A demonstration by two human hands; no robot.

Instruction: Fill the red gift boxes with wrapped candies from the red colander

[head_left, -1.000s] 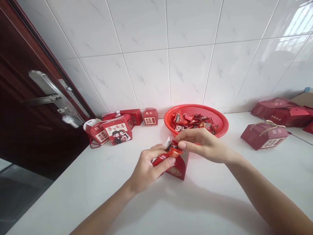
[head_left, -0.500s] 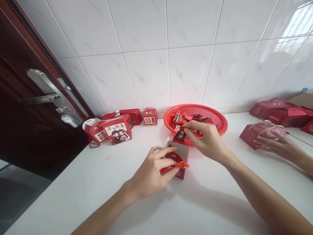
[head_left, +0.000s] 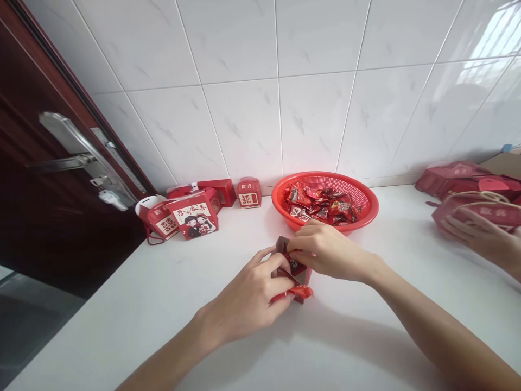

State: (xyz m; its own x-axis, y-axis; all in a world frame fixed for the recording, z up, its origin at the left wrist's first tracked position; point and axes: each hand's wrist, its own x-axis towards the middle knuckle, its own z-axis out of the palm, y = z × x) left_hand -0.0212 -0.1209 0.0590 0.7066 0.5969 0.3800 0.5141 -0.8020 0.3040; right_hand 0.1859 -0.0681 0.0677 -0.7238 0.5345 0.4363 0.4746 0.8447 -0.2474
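An open red gift box point(head_left: 302, 278) stands on the white table in front of the red basket. My left hand point(head_left: 258, 288) is closed around the box's left side and also grips a red-orange candy wrapper point(head_left: 300, 291) between its fingers. At the box's opening, my right hand point(head_left: 323, 247) pinches a dark red wrapped candy point(head_left: 296, 266), which is partly inside the box. Wrapped candies point(head_left: 325, 205) fill the red plastic basket point(head_left: 368, 213) just behind my right hand.
Several decorated red boxes point(head_left: 195, 218) stand at the back left by the tiled wall, near a dark door point(head_left: 24, 125) with keys. On the right, another person's hand point(head_left: 484, 239) holds a red box point(head_left: 451, 214) beside more red boxes point(head_left: 451, 176).
My right hand has moved from the basket's front rim down to the box, bringing the dark candy with it. The other person's hand and box have shifted right.
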